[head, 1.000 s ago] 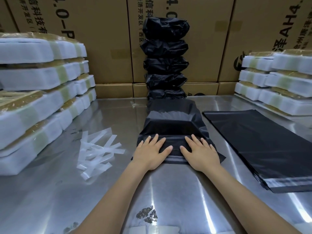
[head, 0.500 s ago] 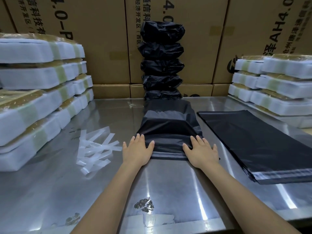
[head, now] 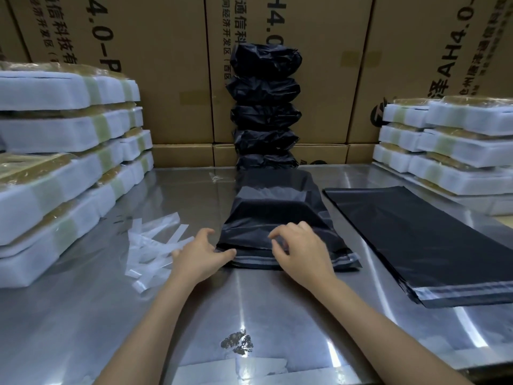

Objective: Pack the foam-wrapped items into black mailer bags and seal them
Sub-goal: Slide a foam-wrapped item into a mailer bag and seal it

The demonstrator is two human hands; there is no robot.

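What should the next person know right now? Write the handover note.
Left hand: at the near left corner of the filled mailer bag, thumb on the folded flap, fingers loosely curled, gripping nothing.
Right hand: hovering over the flap, fingers curled, holding nothing.
Done: flap folded over; five sealed bags stacked at the back.
Left: add this bag to the stack; empty mailers lie to the right, foam-wrapped items wait on both sides.

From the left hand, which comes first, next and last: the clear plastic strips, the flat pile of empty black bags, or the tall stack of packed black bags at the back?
Measured from the left hand:
1. Clear plastic strips, right beside it on its left.
2. Flat pile of empty black bags, across the table to the right.
3. Tall stack of packed black bags, at the back against the cartons.
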